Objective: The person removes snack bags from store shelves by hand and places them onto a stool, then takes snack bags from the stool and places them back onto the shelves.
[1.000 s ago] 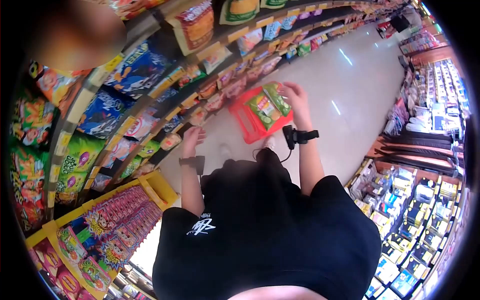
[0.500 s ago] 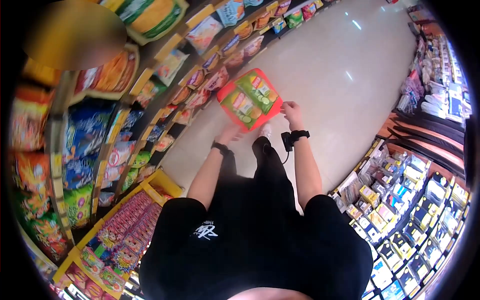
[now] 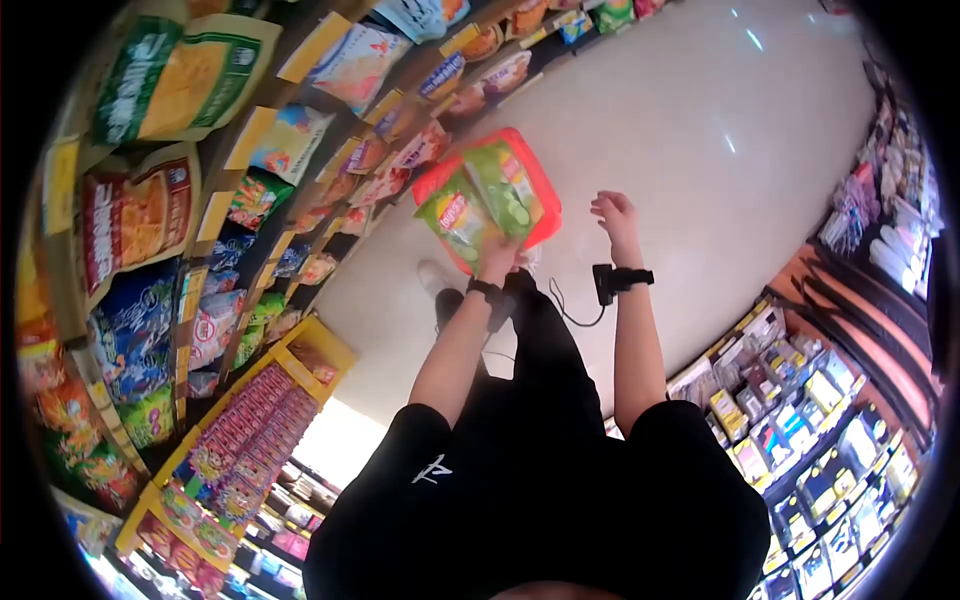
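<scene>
Lying over the green bags [image 3: 503,185] — left hand [image 3: 498,254], blurred; right hand [image 3: 616,216] half-curled, apart.

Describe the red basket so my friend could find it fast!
Look at the pale, glossy floor beside the long snack shelf. By the person's bare left hand is the squarish red plastic basket. Unlike the colourful shelf packets, it's open-topped, holding two green snack bags.

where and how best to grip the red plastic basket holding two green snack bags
Probably the basket's right rim, approached from the right: that edge is uncovered and faces the right hand, while the left hand overlaps the near edge.
</scene>
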`<action>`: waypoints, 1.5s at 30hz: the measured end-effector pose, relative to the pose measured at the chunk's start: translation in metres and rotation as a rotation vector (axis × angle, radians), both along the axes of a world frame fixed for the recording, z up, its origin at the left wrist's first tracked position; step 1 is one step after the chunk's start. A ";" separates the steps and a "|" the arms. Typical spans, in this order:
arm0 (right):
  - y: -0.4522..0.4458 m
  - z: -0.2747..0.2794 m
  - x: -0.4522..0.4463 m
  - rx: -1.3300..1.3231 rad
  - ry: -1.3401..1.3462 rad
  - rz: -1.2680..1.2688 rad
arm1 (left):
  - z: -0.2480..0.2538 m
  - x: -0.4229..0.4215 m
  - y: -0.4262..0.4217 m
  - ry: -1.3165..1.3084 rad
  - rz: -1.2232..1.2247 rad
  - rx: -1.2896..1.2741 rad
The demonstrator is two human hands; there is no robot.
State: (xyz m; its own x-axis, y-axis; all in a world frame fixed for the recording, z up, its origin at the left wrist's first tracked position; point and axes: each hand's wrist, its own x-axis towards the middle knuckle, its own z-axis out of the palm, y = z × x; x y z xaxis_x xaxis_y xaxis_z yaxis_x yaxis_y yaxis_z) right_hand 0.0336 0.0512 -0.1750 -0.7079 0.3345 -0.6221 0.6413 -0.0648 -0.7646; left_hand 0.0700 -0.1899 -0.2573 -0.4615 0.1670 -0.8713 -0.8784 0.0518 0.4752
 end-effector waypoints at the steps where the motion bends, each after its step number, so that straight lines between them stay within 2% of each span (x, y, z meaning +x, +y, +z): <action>1: 0.002 0.010 -0.003 -0.016 -0.013 0.023 | 0.016 0.006 0.012 0.134 0.201 -0.010; 3: 0.002 0.018 0.001 -0.035 0.047 0.057 | 0.057 -0.002 0.001 0.376 -0.104 -0.102; 4: 0.007 0.008 0.003 -0.033 0.119 0.108 | 0.058 0.003 -0.004 0.466 -0.090 -0.034; 6: 0.004 0.020 0.006 0.025 0.126 0.098 | 0.107 -0.001 -0.009 0.527 -0.124 0.036; 7: 0.003 0.020 0.010 0.016 0.126 0.096 | 0.162 0.000 -0.011 0.481 -0.164 0.029; 9: -0.004 0.033 0.019 -0.036 0.048 0.081 | 0.188 0.016 -0.020 0.549 -0.100 0.286; 11: -0.019 0.079 0.034 -0.129 0.000 0.050 | 0.235 0.032 -0.042 0.593 -0.307 0.191; 15: -0.046 0.120 0.081 -0.460 0.118 0.050 | 0.258 0.079 -0.087 0.640 -0.314 0.419; 19: -0.080 0.191 0.137 -0.607 0.266 0.101 | 0.288 0.139 -0.124 0.675 -0.258 0.544; 21: -0.085 0.196 0.157 -0.629 0.225 0.148 | 0.291 0.163 -0.137 0.680 -0.261 0.619; 24: -0.090 0.190 0.180 -0.838 0.116 0.159 | 0.286 0.179 -0.152 0.717 -0.287 0.743; 27: -0.090 0.198 0.195 -0.738 0.269 0.187 | 0.279 0.205 -0.161 0.728 -0.162 0.842; 28: -0.090 0.221 0.200 -0.709 0.271 0.168 | 0.283 0.208 -0.163 0.729 -0.105 0.872; 31: -0.060 0.225 0.201 -0.596 0.338 0.222 | 0.277 0.214 -0.163 0.699 0.005 0.925; 32: -0.062 0.248 0.206 -0.608 0.360 0.183 | 0.273 0.214 -0.163 0.706 0.033 0.923; 34: -0.045 0.261 0.212 -0.590 0.384 0.238 | 0.274 0.215 -0.157 0.724 0.100 0.932; 37: -0.021 0.288 0.231 -0.560 0.421 0.303 | 0.289 0.210 -0.141 0.712 0.183 0.872; 39: 0.010 0.291 0.238 -0.550 0.471 0.378 | 0.303 0.206 -0.112 0.715 0.210 0.721; 41: 0.040 0.304 0.254 -0.347 0.534 0.389 | 0.307 0.202 -0.085 0.726 0.175 0.581; 42: 0.055 0.311 0.260 -0.213 0.605 0.387 | 0.286 0.197 -0.070 0.804 0.114 0.473; 43: 0.071 0.320 0.266 -0.079 0.670 0.370 | 0.289 0.196 -0.051 0.779 0.120 0.420; 45: 0.102 0.344 0.283 0.073 0.746 0.276 | 0.298 0.196 -0.004 0.840 0.050 0.415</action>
